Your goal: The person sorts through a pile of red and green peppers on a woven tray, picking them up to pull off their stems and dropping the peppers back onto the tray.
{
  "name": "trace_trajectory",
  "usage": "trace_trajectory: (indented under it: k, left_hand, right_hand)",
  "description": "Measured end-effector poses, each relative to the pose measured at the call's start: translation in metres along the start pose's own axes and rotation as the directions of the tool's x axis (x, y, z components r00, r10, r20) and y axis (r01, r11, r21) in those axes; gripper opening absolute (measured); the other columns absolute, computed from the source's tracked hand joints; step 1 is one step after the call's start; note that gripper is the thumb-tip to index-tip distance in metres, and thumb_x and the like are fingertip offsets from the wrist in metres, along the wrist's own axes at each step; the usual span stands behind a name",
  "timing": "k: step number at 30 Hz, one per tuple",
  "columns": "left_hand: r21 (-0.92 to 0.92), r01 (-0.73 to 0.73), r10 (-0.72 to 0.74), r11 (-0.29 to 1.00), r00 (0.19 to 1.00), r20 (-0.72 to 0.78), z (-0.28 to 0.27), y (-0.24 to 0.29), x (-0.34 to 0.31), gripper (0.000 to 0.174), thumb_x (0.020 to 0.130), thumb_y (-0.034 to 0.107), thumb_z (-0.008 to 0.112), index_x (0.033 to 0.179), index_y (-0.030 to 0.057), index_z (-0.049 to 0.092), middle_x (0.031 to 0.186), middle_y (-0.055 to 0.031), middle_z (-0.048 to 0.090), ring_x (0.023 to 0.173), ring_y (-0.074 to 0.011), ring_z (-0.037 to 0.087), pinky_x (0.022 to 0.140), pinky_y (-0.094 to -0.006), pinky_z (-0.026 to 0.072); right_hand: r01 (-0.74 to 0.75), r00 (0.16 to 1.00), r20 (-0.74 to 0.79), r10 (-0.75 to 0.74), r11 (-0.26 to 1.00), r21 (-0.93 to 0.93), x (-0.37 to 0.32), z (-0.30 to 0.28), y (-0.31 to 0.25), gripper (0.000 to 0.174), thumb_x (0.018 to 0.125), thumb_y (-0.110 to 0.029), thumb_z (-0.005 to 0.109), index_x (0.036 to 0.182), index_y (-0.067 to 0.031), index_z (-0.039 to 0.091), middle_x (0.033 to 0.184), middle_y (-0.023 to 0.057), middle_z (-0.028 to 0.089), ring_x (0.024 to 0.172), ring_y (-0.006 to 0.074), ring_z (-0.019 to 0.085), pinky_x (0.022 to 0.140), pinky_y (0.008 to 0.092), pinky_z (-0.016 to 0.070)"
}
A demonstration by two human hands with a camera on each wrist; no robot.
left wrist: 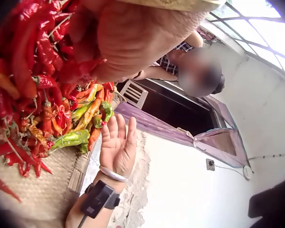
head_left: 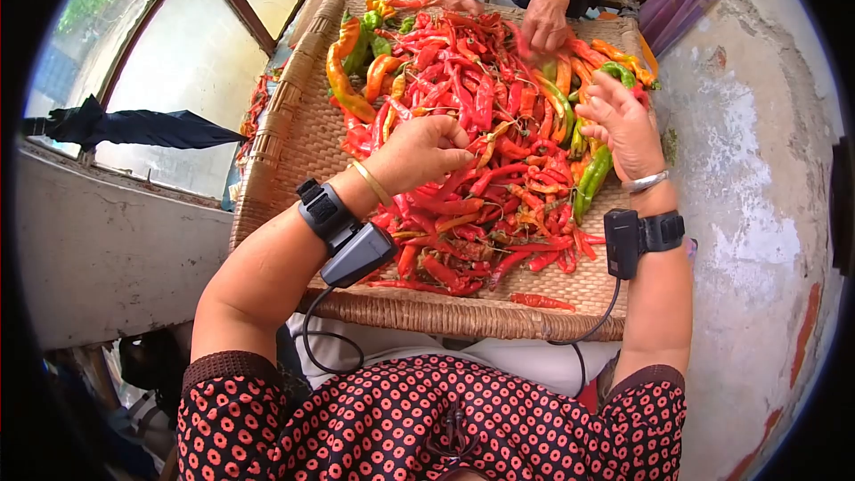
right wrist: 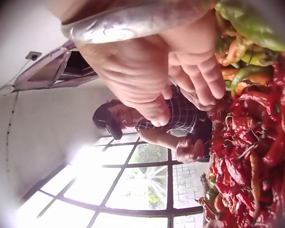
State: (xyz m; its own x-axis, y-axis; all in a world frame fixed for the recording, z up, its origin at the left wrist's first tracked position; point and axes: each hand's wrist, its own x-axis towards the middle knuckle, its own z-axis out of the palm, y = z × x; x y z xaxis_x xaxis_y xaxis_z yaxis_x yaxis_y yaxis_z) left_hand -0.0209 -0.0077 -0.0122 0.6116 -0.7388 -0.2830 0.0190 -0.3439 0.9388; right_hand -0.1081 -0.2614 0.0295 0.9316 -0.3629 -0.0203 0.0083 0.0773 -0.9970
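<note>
My left hand (head_left: 419, 156) is over the middle of a heap of red peppers (head_left: 463, 80), its fingers curled. In the left wrist view, a red pepper (left wrist: 78, 72) lies against the underside of those fingers, in their grip; the fingertips are partly hidden. My right hand (head_left: 626, 129) is raised at the heap's right side with fingers loosely bent and nothing in them. Its palm shows in the left wrist view. Close below it lie a green pepper (head_left: 591, 180) and some orange ones.
The heap fills much of a large woven tray (head_left: 267, 178). Across it, another person's hands (head_left: 545, 22) work at the far edge. Orange and green peppers (head_left: 349, 80) lie at the back left. A folded black umbrella (head_left: 169, 129) is by the window; a peeling wall (head_left: 739, 169) runs along the right.
</note>
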Motion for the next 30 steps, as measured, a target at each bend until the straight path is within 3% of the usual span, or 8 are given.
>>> trace_trajectory:
  k: [6,9,16,18,20,24,27,30]
  left_hand:
    - [-0.138,0.022,-0.008,0.99,0.994,0.106,0.003,0.005,-0.002,0.011,0.081,0.011,0.059,0.09,0.0058,0.054,0.074,0.0042,0.056,0.063,-0.0017,0.051,0.052,-0.0152,0.0417]
    - [-0.207,0.013,0.028,0.978,0.981,0.191,0.005,0.008,-0.006,0.013,0.082,0.011,0.059,0.093,0.006,0.056,0.076,0.0046,0.057,0.064,-0.0014,0.051,0.054,-0.0148,0.042]
    - [-0.199,0.007,0.044,0.98,0.966,0.253,0.008,0.005,-0.007,0.011,0.083,0.014,0.058,0.09,0.0055,0.058,0.076,0.0054,0.057,0.064,-0.001,0.05,0.053,-0.0159,0.0413]
    - [0.226,-0.33,0.345,0.916,0.938,-0.029,0.004,-0.004,-0.001,0.013,0.082,0.014,0.058,0.091,0.0048,0.058,0.073,0.0027,0.058,0.063,-0.0051,0.052,0.054,-0.0198,0.0429]
    - [0.463,-0.374,0.445,0.803,0.894,-0.049,-0.002,-0.002,0.0,0.016,0.078,0.01,0.059,0.093,0.0044,0.058,0.081,-0.004,0.06,0.07,-0.0154,0.057,0.06,-0.0275,0.0465]
    - [0.795,-0.421,0.65,0.437,0.759,0.045,-0.002,-0.011,0.006,0.033,0.071,0.007,0.06,0.103,0.007,0.054,0.108,-0.0113,0.051,0.085,-0.0277,0.057,0.07,-0.0352,0.048]
    - [0.854,-0.394,0.618,0.339,0.778,0.113,0.001,-0.014,0.007,0.045,0.069,0.006,0.06,0.112,0.0088,0.049,0.118,-0.012,0.045,0.088,-0.0293,0.057,0.071,-0.0363,0.0484]
    - [0.878,-0.346,0.525,0.331,0.841,0.134,0.001,-0.017,0.008,0.051,0.069,0.006,0.06,0.118,0.0102,0.045,0.119,-0.012,0.043,0.084,-0.0286,0.058,0.069,-0.0362,0.0488]
  right_hand:
    - [-0.095,0.901,0.344,0.264,0.894,-0.438,-0.014,0.029,0.0,0.035,0.083,-0.015,0.055,0.114,-0.0008,0.049,0.093,0.0041,0.057,0.071,0.0071,0.057,0.054,0.0166,0.0445]
    - [-0.14,0.885,0.407,0.225,0.964,-0.227,-0.029,0.053,0.003,0.025,0.08,-0.01,0.058,0.103,-0.0037,0.056,0.075,-0.0019,0.056,0.064,0.0049,0.055,0.052,0.0163,0.0426]
    - [-0.227,0.809,0.484,0.332,0.937,-0.264,-0.03,0.056,0.011,0.009,0.079,-0.007,0.057,0.087,-0.0043,0.057,0.068,-0.0021,0.056,0.053,0.0039,0.052,0.047,0.0165,0.0408]
    - [-0.172,0.761,0.523,0.383,0.897,-0.407,-0.022,0.045,0.004,0.006,0.078,-0.007,0.058,0.083,-0.0033,0.058,0.063,-0.0012,0.054,0.05,0.004,0.05,0.044,0.017,0.0392]
    - [-0.184,0.795,0.434,0.423,0.851,-0.492,-0.016,0.031,-0.001,0.006,0.08,-0.008,0.056,0.083,-0.0034,0.058,0.063,-0.0005,0.055,0.05,0.004,0.05,0.044,0.0169,0.0402]
    - [-0.074,0.995,0.077,0.064,0.989,0.13,0.002,0.013,0.002,0.028,0.083,-0.016,0.055,0.107,-0.0006,0.051,0.081,0.0043,0.059,0.061,0.0074,0.056,0.048,0.0185,0.0461]
    - [-0.055,0.997,-0.049,0.066,0.98,0.19,0.001,0.016,0.003,0.04,0.083,-0.016,0.054,0.118,0.0015,0.044,0.086,0.0053,0.058,0.067,0.0088,0.058,0.051,0.0184,0.0473]
    - [-0.173,0.928,0.224,0.299,0.874,-0.454,-0.001,0.017,0.009,0.034,0.081,-0.011,0.056,0.111,0.0022,0.05,0.083,0.0052,0.059,0.07,0.0098,0.057,0.064,0.0209,0.0473]
